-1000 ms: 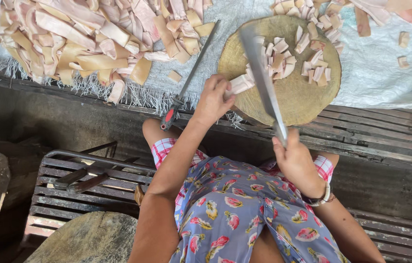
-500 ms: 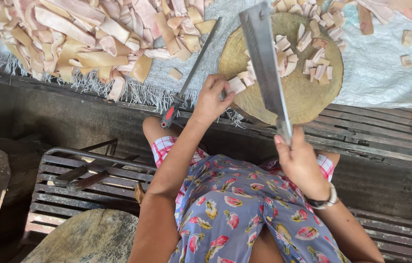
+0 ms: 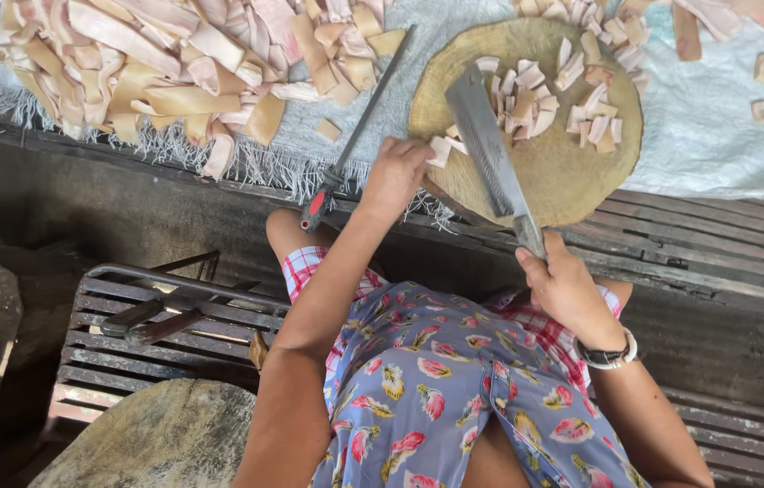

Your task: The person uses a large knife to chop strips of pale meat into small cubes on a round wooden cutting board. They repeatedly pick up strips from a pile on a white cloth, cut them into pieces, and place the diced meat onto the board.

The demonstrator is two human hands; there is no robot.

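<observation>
My right hand grips the handle of a long steel cleaver, whose blade lies across a round wooden chopping block. My left hand rests at the block's left edge, fingers pinching a pale strip beside the blade. Several small pale cut pieces lie on the block past the blade. I wear a wristband on my right wrist.
A heap of long pale strips lies on a grey woven sheet at the top left. A sharpening steel with a red-black handle lies between heap and block. A slatted bench stands at lower left, a round block below it.
The cleaver went up over the block half a second ago and has come back down onto it beside my left hand. My left hand has stayed at the block's edge.
</observation>
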